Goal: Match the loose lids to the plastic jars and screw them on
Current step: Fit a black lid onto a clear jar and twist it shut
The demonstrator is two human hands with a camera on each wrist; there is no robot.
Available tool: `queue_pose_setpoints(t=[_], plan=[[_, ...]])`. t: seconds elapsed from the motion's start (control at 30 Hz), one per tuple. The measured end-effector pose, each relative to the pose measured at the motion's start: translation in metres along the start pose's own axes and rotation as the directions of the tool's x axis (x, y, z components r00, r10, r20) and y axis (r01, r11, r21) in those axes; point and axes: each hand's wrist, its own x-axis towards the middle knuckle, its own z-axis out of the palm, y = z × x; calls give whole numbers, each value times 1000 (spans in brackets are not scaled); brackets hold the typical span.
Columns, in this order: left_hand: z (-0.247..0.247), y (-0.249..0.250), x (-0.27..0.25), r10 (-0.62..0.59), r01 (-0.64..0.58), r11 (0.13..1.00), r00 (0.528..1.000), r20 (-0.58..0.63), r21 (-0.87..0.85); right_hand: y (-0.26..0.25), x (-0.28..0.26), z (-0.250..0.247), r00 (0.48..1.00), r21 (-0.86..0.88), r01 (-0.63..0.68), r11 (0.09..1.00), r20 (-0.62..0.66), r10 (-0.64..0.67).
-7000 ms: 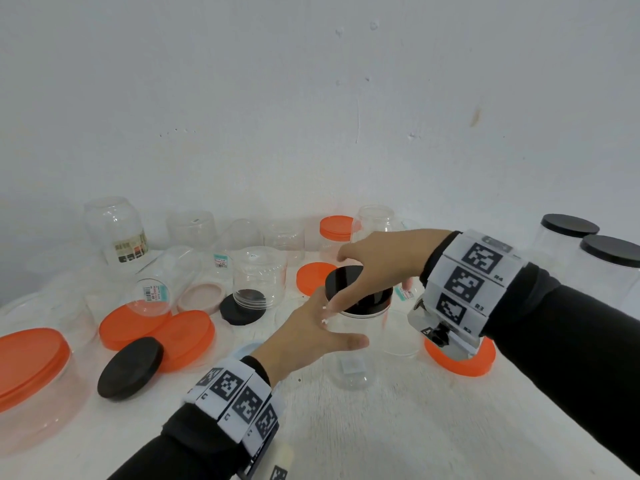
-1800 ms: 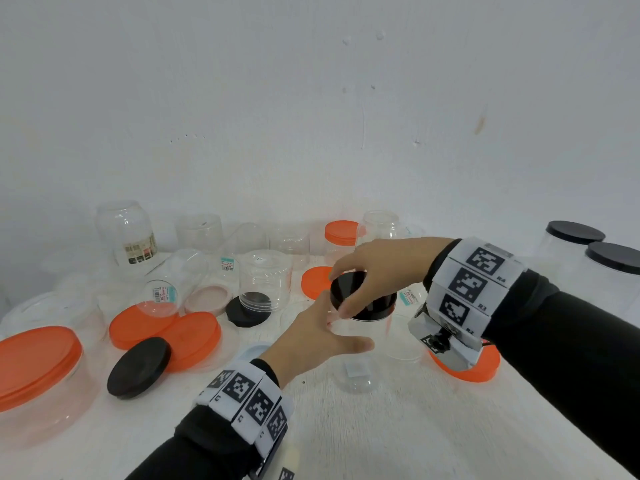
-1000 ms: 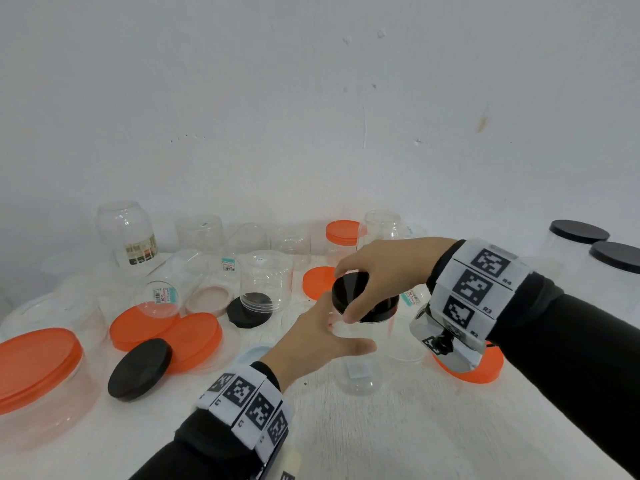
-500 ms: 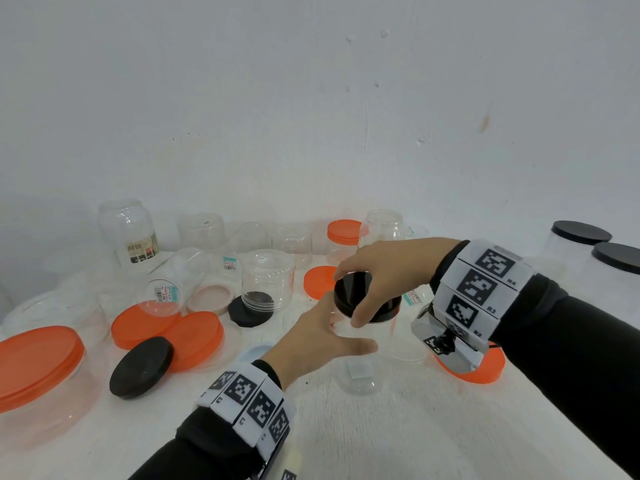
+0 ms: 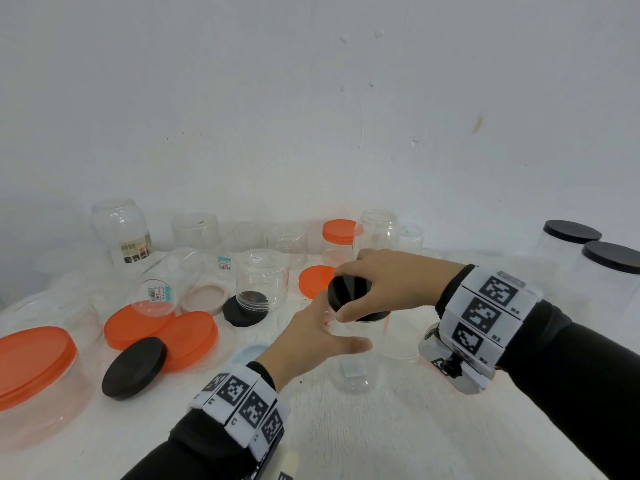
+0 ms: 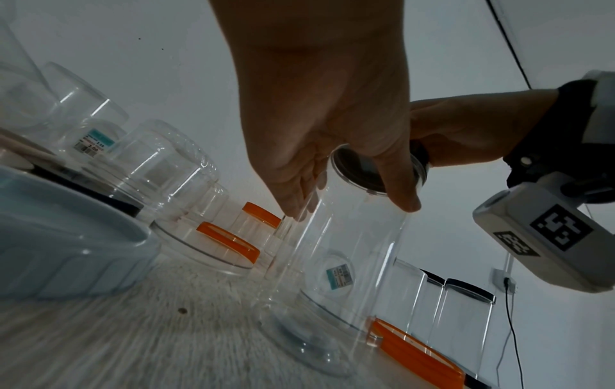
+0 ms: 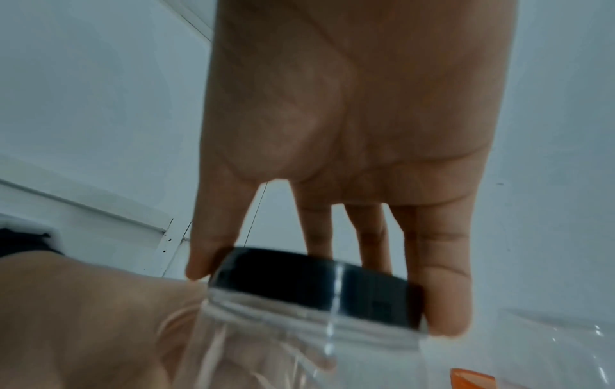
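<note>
R hand (image 5: 391,284) sits over the black lid (image 5: 349,292), thumb on the near rim & fingers (image 7: 442,297) curled down the far side, clamped on it. L hand (image 5: 311,341) wraps the clear jar (image 5: 353,368) just under the neck, thumb across the front, fingers round the back; wrist view shows the same grip high on the wall. Jar stands upright on the desk (image 5: 398,438), mid-front, lid seated on its mouth.

Handling, as I judge it: jar is empty thin plastic, so v. light & springy. Squeeze hard and the wall will likely flex, mouth goes oval, threads bind. Best hold is where L hand is now, near the stiffer neck, w/ base pressed to the desk to stop spin. Smooth wall = slippery; lid rim is the place for torque, fingertips spread round the edge. Not fragile, but cross-threading is the risk.

Around: loose black lid (image 5: 133,367) & orange lids (image 5: 188,336) left, open jars (image 5: 261,278) behind, two capped jars (image 5: 609,271) far right.
</note>
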Motion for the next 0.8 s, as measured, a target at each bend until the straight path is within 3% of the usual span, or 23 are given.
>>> queue_pose_setpoints(t=[0.4, 0.8], plan=[[-1, 1, 0, 44, -43, 999, 999, 12, -5, 0, -10, 35, 978, 108, -17, 994, -207, 39], [-6, 2, 0, 57, -65, 991, 996, 65, 114, 8, -12, 54, 973, 172, -4, 985, -225, 44]])
